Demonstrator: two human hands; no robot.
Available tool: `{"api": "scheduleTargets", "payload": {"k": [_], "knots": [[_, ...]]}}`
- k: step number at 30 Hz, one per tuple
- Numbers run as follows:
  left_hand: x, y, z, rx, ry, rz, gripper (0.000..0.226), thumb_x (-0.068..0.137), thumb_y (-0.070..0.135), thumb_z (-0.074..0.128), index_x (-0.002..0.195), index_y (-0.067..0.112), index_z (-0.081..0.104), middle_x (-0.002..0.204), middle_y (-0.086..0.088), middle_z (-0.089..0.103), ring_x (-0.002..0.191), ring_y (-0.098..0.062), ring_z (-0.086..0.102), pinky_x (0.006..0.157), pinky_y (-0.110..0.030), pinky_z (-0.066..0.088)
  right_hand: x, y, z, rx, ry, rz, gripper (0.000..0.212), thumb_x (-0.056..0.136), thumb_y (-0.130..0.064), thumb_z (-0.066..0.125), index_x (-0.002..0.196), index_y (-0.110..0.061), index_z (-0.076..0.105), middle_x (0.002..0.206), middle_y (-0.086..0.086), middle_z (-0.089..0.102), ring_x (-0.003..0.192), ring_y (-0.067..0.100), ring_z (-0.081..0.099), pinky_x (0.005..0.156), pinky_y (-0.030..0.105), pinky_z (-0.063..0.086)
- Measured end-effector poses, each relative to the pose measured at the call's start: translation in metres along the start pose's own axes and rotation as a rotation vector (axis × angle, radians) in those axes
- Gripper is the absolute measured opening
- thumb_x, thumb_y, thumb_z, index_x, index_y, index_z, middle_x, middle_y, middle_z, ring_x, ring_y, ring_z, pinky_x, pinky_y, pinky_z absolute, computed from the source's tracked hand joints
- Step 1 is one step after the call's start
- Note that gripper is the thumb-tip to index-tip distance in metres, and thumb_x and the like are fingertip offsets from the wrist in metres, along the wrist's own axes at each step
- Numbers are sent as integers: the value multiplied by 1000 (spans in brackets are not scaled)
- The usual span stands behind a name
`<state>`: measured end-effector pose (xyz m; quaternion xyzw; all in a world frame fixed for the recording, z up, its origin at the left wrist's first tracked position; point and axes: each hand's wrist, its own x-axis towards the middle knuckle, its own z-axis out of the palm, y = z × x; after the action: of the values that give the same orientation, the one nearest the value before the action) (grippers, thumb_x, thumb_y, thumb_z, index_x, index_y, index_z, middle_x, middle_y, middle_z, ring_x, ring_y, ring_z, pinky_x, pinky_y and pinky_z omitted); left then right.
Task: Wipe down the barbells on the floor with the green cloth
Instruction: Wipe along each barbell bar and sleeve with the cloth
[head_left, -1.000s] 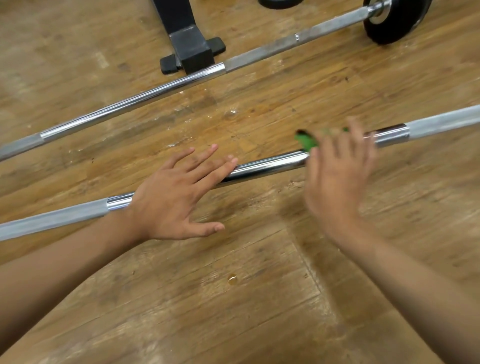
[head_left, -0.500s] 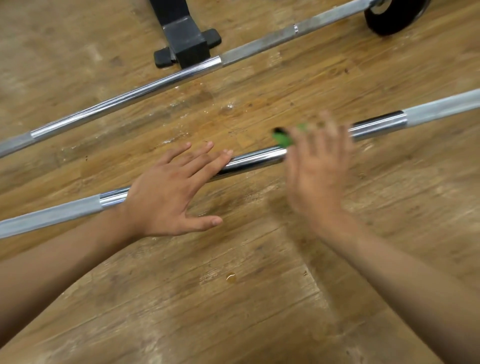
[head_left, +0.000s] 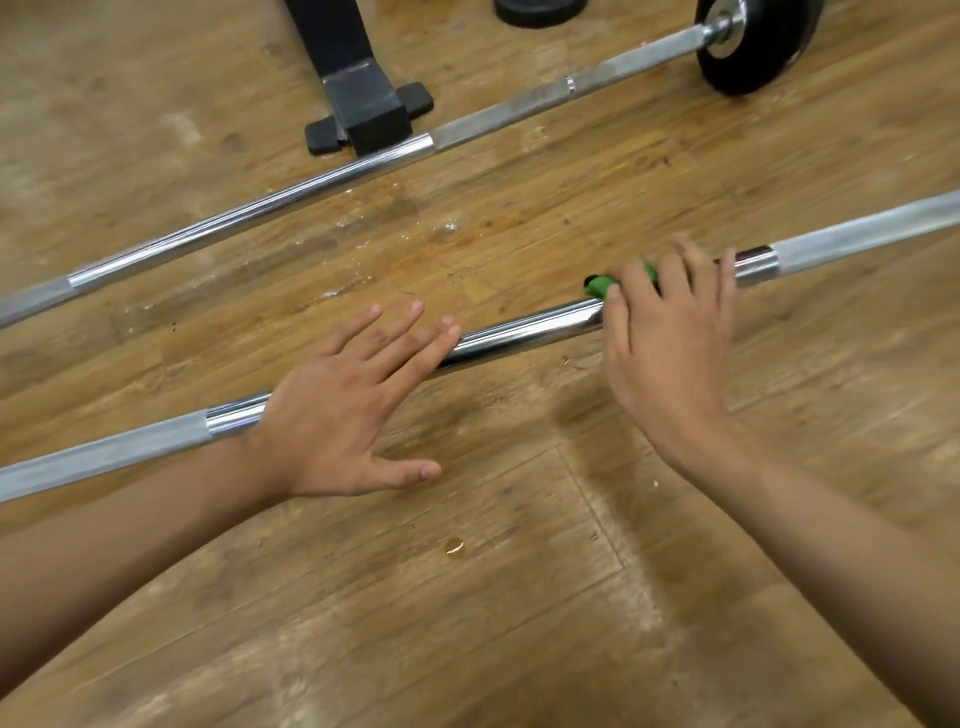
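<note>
Wiping the near barbell (head_left: 519, 332) is the step in hand. The right hand (head_left: 667, 353) curls its fingers over the green cloth (head_left: 602, 285), gripping it round the chrome shaft at about 2 o'clock from the left hand (head_left: 337, 415). That hand lies flat, fingers straight, pressing the bar to the wooden floor (head_left: 467, 623). Next, I judge, the cloth must slide along the shaft toward the knurled sections at either end, while the left hand steadies the bar against rolling. The bar looks mirror-bright mid-span and dull grey at the knurling. A second barbell (head_left: 260, 208) lies toward 12 o'clock, carrying a black weight plate (head_left: 753, 47), and probably awaits its turn.
</note>
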<state>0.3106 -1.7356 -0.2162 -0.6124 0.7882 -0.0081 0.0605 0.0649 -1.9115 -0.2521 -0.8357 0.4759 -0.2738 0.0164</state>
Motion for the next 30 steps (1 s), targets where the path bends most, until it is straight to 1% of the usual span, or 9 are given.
{"api": "scheduleTargets", "payload": {"k": [5,9,11,14,17,19,21,24,30], "knots": [[-9,16,-3,-22,-19,-4,109,92,89,17,168,11,13,174,-7,18,161,-28,14,126,-58,23,-14,16,-18,-22,-172,-357,39,106,-34,39,134,-21,62,124,9,63,135,32,49,126,53,17],[-19,30,0,-46,-15,-5,108,91,89,19,168,12,12,174,-7,17,161,-26,15,126,-58,24,-8,51,-38,-30,-160,-43,37,99,-30,38,118,-16,67,111,15,64,129,38,50,124,57,19],[-24,38,-1,-51,-15,-5,109,91,89,19,167,11,14,174,-7,16,161,-26,15,126,-57,25,-14,30,-40,-33,-179,-22,39,97,-30,36,112,-13,68,106,16,65,119,39,54,124,56,22],[-33,53,-2,-64,-15,-2,109,91,89,17,167,9,18,174,-8,17,161,-28,15,126,-57,25,-38,-18,-36,112,-269,-265,36,96,-29,37,113,-13,64,101,9,67,103,34,57,121,46,26],[-41,67,-1,-84,1,-6,104,95,84,22,166,9,20,174,-8,18,161,-28,15,126,-56,23,-51,-23,-42,164,-375,-480,31,100,-30,38,120,-15,57,105,3,65,104,26,57,123,41,24],[-47,77,1,-88,28,-16,96,97,77,34,167,12,21,174,-7,19,161,-27,16,125,-56,23,-51,8,-50,135,-404,-417,34,102,-34,38,120,-15,60,112,7,65,111,30,58,124,44,22],[-53,85,1,-108,62,-14,92,97,70,43,167,14,22,174,-6,20,161,-26,16,126,-53,21,-52,42,-66,115,-362,-200,39,101,-36,40,120,-15,66,125,17,61,121,40,54,123,49,20],[-59,88,-4,-94,60,84,91,98,69,42,166,12,24,174,-9,20,161,-30,15,127,-50,17,-73,45,-85,18,-276,-44,39,100,-31,41,123,-16,69,123,16,60,115,43,53,116,58,32],[-62,71,-14,-65,-13,338,89,99,68,38,167,14,19,175,-9,15,161,-33,12,129,-51,12,-102,2,-84,97,-446,-503,43,106,-33,37,143,-24,58,116,4,64,109,29,57,126,47,19]]}}
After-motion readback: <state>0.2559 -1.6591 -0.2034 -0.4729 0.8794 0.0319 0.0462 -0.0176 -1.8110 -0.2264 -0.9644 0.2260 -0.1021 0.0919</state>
